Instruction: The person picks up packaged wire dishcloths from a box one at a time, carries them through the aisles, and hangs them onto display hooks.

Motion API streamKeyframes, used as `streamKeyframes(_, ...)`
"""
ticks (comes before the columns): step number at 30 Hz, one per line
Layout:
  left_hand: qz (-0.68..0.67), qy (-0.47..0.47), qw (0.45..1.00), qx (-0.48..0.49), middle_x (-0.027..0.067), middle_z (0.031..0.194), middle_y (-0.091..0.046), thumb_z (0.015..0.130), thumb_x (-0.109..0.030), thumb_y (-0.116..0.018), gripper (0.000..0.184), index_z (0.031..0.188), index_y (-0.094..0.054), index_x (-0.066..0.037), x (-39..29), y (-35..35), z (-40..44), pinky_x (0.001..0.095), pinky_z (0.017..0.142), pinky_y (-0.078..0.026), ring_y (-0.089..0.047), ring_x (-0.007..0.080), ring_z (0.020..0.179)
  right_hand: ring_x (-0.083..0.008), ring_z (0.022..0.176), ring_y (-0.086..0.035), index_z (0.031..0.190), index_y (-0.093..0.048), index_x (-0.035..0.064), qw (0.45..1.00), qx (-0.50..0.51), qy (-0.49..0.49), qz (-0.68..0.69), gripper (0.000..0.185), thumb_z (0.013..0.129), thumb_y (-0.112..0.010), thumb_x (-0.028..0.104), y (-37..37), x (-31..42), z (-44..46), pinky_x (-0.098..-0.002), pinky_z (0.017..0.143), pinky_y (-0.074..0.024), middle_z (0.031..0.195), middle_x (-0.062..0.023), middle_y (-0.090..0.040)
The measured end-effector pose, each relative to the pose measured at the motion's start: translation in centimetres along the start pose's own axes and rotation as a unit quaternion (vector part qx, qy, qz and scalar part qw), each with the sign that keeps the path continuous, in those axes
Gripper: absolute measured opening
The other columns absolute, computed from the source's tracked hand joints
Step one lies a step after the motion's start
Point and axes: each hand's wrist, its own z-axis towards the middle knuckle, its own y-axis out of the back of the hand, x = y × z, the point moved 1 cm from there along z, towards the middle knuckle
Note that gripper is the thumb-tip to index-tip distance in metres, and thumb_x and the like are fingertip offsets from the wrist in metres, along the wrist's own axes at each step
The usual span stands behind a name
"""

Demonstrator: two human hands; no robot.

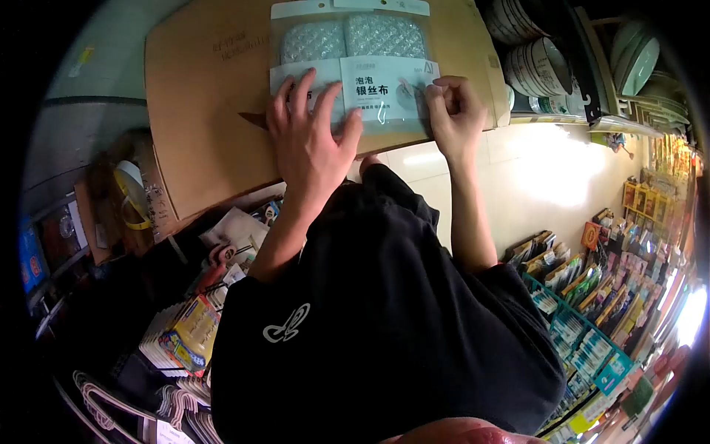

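Two clear packs of silvery mesh dishcloths lie side by side on a brown cardboard sheet [207, 118]. The right pack [387, 35] overlaps the left pack [313, 43]; both have pale printed labels and white top strips. Fingers apart, my left hand [307, 140] rests over the lower part of the left pack, with its thumb by the right pack's lower left edge. My right hand [456, 118] has its fingers curled, thumb and forefinger pinching the right edge of the right pack. The left pack's lower part is mostly hidden under my left hand.
Stacked bowls [538, 65] and plates [637, 63] stand on a shelf at upper right. Teal baskets [569, 325] of packaged goods line the lower right. A roll of tape [132, 194] sits at left, and hangers [111, 403] hang at lower left.
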Motion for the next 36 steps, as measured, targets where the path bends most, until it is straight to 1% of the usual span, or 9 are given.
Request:
streamKeyframes(2, 0.009, 0.004, 1.000, 0.005, 0.0088, 0.125, -0.050, 0.078, -0.029, -0.066, 0.034, 0.107, -0.063, -0.011, -0.1, 0.3, 0.0, 0.0459, 0.099, -0.034, -0.042, 0.0334, 0.119, -0.0057, 0.047, -0.033, 0.085, -0.060, 0.0020, 0.999, -0.004, 0.036, 0.000, 0.013, 0.077, -0.066, 0.010, 0.0, -0.3, 0.1, -0.0233, 0.045, -0.0284, 0.051, 0.0026, -0.036)
streamKeyframes(5, 0.017, 0.001, 1.000, 0.004, 0.0084, 0.126, -0.051, 0.079, -0.029, -0.065, 0.033, 0.107, -0.063, -0.011, 0.0, 0.1, 0.0, 0.0457, 0.100, -0.034, -0.042, 0.0332, 0.119, -0.0069, 0.046, -0.034, 0.086, -0.060, 0.0026, 0.999, -0.007, 0.040, -0.029, 0.014, 0.077, -0.067, 0.011, 0.1, 0.1, 0.1, -0.0244, 0.045, -0.0299, 0.051, 0.0005, -0.037)
streamKeyframes(13, 0.034, 0.012, 0.999, 0.000, 0.0084, 0.125, -0.052, 0.079, -0.028, -0.064, 0.030, 0.104, -0.064, -0.011, -0.6, 0.0, 0.0, 0.0453, 0.099, -0.035, -0.043, 0.0323, 0.119, -0.0092, 0.044, -0.037, 0.085, -0.060, 0.0048, 0.999, -0.009, 0.036, -0.014, 0.014, 0.078, -0.067, 0.014, 0.5, 0.1, 0.1, -0.0258, 0.045, -0.0324, 0.049, -0.0005, -0.039)
streamKeyframes(18, 0.034, -0.011, 0.999, -0.011, 0.0094, 0.123, -0.052, 0.079, -0.028, -0.064, 0.029, 0.103, -0.064, -0.011, -0.7, -0.2, -0.1, 0.0463, 0.098, -0.035, -0.043, 0.0331, 0.117, -0.0100, 0.044, -0.039, 0.083, -0.060, 0.0051, 0.999, -0.013, 0.031, -0.007, 0.014, 0.078, -0.066, 0.016, 0.8, 0.7, -0.1, -0.0273, 0.044, -0.0341, 0.049, -0.0015, -0.040)
streamKeyframes(21, 0.030, -0.024, 0.999, -0.023, 0.0103, 0.123, -0.052, 0.079, -0.028, -0.064, 0.030, 0.103, -0.064, -0.010, -0.8, -0.1, 0.0, 0.0477, 0.097, -0.035, -0.043, 0.0342, 0.117, -0.0118, 0.043, -0.041, 0.082, -0.060, 0.0054, 1.000, 0.000, 0.018, -0.018, 0.014, 0.079, -0.066, 0.018, 1.1, 1.3, 0.0, -0.0291, 0.044, -0.0351, 0.049, -0.0022, -0.041)
streamKeyframes(24, 0.033, -0.004, 0.999, -0.005, 0.0102, 0.124, -0.052, 0.080, -0.025, -0.064, 0.029, 0.105, -0.064, -0.009, -1.3, 0.2, 0.0, 0.0456, 0.098, -0.035, -0.043, 0.0324, 0.118, -0.0179, 0.042, -0.044, 0.082, -0.060, 0.0061, 0.999, 0.014, 0.038, -0.035, 0.016, 0.080, -0.065, 0.021, 1.3, 1.2, 0.0, -0.0324, 0.044, -0.0362, 0.049, -0.0042, -0.043)
streamKeyframes(27, 0.023, -0.014, 1.000, -0.013, 0.0100, 0.124, -0.052, 0.080, -0.024, -0.064, 0.029, 0.105, -0.064, -0.009, -1.1, -0.1, -0.2, 0.0458, 0.098, -0.035, -0.043, 0.0323, 0.118, -0.0191, 0.042, -0.045, 0.082, -0.060, 0.0067, 0.997, 0.014, 0.058, -0.042, 0.015, 0.080, -0.065, 0.020, 1.5, 1.0, -0.1, -0.0329, 0.044, -0.0362, 0.049, -0.0043, -0.043)
streamKeyframes(31, 0.029, -0.017, 0.999, -0.008, 0.0098, 0.124, -0.052, 0.080, -0.025, -0.065, 0.030, 0.105, -0.064, -0.009, -1.4, -0.1, -0.3, 0.0457, 0.098, -0.035, -0.043, 0.0327, 0.118, -0.0208, 0.042, -0.046, 0.082, -0.060, 0.0073, 0.998, 0.016, 0.055, -0.035, 0.014, 0.080, -0.064, 0.021, 1.8, 1.1, -0.2, -0.0335, 0.044, -0.0364, 0.049, -0.0045, -0.044)
streamKeyframes(36, 0.048, -0.027, 0.998, -0.015, 0.0087, 0.124, -0.051, 0.080, -0.027, -0.065, 0.030, 0.107, -0.065, -0.012, -1.1, -0.2, -0.5, 0.0456, 0.099, -0.034, -0.043, 0.0322, 0.118, -0.0253, 0.047, -0.052, 0.084, -0.059, 0.0083, 0.997, -0.005, 0.048, -0.061, 0.013, 0.079, -0.063, 0.020, 1.7, 1.4, 0.0, -0.0375, 0.046, -0.0396, 0.051, -0.0067, -0.048)
